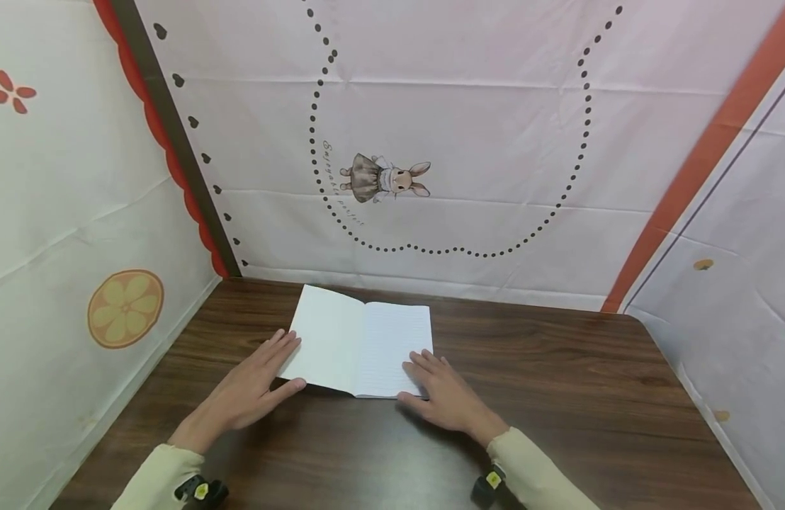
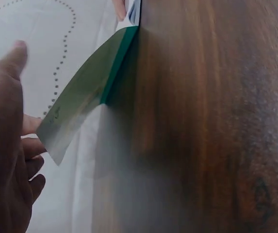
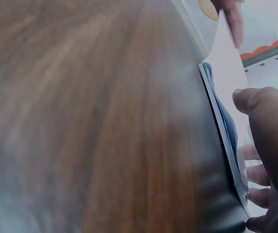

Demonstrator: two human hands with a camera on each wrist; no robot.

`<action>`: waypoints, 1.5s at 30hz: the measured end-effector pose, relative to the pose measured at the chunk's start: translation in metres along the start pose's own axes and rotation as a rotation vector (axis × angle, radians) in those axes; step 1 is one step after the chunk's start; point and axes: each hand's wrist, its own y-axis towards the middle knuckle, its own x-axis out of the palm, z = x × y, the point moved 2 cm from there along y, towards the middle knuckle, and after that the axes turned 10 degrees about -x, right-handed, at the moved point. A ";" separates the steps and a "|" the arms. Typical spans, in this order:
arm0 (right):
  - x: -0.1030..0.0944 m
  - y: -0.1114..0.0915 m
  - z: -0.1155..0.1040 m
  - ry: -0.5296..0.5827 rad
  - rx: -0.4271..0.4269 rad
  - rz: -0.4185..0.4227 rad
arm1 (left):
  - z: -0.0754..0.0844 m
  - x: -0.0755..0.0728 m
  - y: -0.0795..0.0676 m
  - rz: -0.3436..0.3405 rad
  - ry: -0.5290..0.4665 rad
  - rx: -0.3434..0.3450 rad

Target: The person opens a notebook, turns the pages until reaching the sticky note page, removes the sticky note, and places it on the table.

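A notebook lies spread on the table, with a blank inside cover point(image 1: 325, 340) on the left and a lined page point(image 1: 392, 347) on the right. In the left wrist view the cover's green outer side point(image 2: 88, 77) shows, slanting up off the tabletop. My left hand point(image 1: 252, 386) is at the cover's left edge, fingers extended against it and thumb spread apart. My right hand point(image 1: 446, 393) rests on the lower right corner of the lined page, fingers extended. In the right wrist view the stacked page edges point(image 3: 221, 116) show beside the right thumb point(image 3: 257, 99).
The dark wood-grain table point(image 1: 558, 397) extends around the notebook. Behind it hangs a white printed cloth point(image 1: 482, 156) with a rabbit figure point(image 1: 382, 178). More cloth walls stand at left point(image 1: 48, 212) and right point(image 1: 737, 269).
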 end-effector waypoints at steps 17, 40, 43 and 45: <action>-0.013 -0.012 0.013 -0.022 -0.004 -0.019 | -0.018 0.035 0.010 -0.187 -0.049 -0.086; -0.028 -0.014 0.031 0.033 -0.065 -0.097 | -0.018 0.042 0.007 -0.174 -0.058 -0.096; -0.029 -0.013 0.032 0.052 -0.046 -0.108 | -0.017 0.040 0.007 -0.173 -0.060 -0.090; -0.029 -0.012 0.032 0.057 -0.041 -0.108 | -0.017 0.039 0.006 -0.171 -0.060 -0.087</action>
